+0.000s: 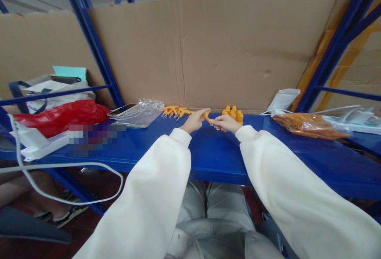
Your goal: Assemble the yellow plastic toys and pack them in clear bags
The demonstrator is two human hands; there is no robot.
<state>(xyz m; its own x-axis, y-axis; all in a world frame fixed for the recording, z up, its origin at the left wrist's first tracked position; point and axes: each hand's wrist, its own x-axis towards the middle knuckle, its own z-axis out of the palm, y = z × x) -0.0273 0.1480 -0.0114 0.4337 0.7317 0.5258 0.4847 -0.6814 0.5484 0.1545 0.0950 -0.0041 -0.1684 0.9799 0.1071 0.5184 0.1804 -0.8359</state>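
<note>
My left hand [194, 121] is closed around a small orange figure [206, 116], held a little above the blue shelf. The fingers of my right hand [228, 123] pinch at its lower end, where a bit of shiny metal chain shows. Exactly what the right fingertips grip is too small to make out. Left of my hands lies a pile of similar orange figures with metal chains [176, 111]. Behind my right hand stands a group of orange blocky pieces [233, 113].
A cardboard sheet [226, 52] walls off the back of the blue shelf [220, 156]. To the left are a phone [121, 110], a clear plastic bag [143, 116], a red bag [65, 114] and a white power strip [47, 146]. A bag of orange pieces [309, 125] lies right.
</note>
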